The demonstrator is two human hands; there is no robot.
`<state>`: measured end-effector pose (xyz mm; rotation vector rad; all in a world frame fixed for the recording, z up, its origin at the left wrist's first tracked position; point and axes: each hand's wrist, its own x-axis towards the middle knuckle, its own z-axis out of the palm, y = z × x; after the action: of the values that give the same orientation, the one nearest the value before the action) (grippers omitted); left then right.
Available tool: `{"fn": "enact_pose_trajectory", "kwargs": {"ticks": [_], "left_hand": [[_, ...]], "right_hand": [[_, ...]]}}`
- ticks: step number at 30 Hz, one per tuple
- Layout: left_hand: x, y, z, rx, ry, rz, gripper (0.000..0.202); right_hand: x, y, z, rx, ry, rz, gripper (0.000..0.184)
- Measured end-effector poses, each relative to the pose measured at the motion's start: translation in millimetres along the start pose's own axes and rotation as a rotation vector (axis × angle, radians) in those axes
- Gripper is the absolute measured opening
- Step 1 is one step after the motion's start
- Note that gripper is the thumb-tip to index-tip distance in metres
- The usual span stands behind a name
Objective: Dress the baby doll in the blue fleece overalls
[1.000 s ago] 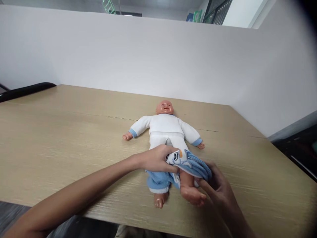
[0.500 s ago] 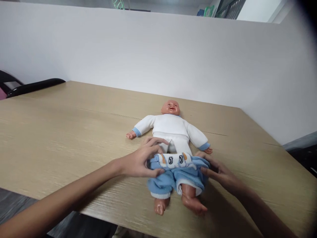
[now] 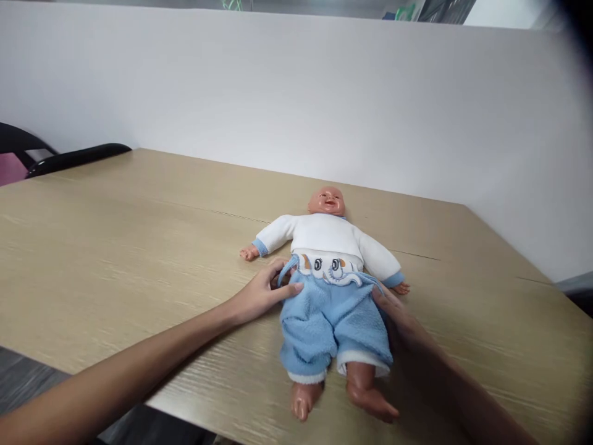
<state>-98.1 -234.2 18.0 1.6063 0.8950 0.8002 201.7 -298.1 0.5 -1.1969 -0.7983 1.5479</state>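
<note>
A baby doll (image 3: 327, 201) lies on its back, head away from me, in a white top (image 3: 327, 236) with blue cuffs. Blue fluffy pants (image 3: 327, 309) cover its legs up to the waist, and the embroidered eyes on their white front panel face up. My left hand (image 3: 265, 290) grips the pants at the left of the waist, thumb on the front and fingers behind the edge. At the right side of the waist, my right hand (image 3: 396, 315) holds the pants' edge, its fingers partly hidden. Both doll feet stick out of the white-trimmed leg openings.
The doll rests on a wide wooden table (image 3: 139, 247) whose near edge runs below my left forearm. Behind it rises a white partition (image 3: 278, 93). A black chair (image 3: 78, 159) stands at the far left, with something pink beside it.
Both hands have pulled the pants up from the doll's thighs to its waist. The white lower body that showed between top and pants is now covered.
</note>
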Motion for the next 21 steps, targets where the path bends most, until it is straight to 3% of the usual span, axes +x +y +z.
{"fn": "enact_pose_trajectory", "kwargs": {"ticks": [3, 6, 9, 14, 18, 21], "left_hand": [[3, 1, -0.5, -0.097, -0.053, 0.0, 0.037], [9, -1, 0.5, -0.165, 0.028, -0.026, 0.039], [12, -2, 1.7, -0.171, 0.11, -0.026, 0.044], [14, 7, -0.5, -0.001, 0.115, 0.107, 0.037], [26, 18, -3.1, 0.13, 0.149, 0.255, 0.033], [43, 23, -3.4, 0.113, 0.144, 0.246, 0.033]], "right_hand": [[0, -3, 2, -0.004, -0.008, -0.003, 0.048], [1, -6, -2, -0.09, -0.066, -0.048, 0.037], [0, -11, -7, -0.295, -0.101, -0.18, 0.033], [-7, -26, -4, -0.55, -0.129, -0.413, 0.032], [0, -49, 10, -0.598, -0.203, -0.458, 0.027], [18, -60, 13, -0.609, -0.211, -0.458, 0.024]]}}
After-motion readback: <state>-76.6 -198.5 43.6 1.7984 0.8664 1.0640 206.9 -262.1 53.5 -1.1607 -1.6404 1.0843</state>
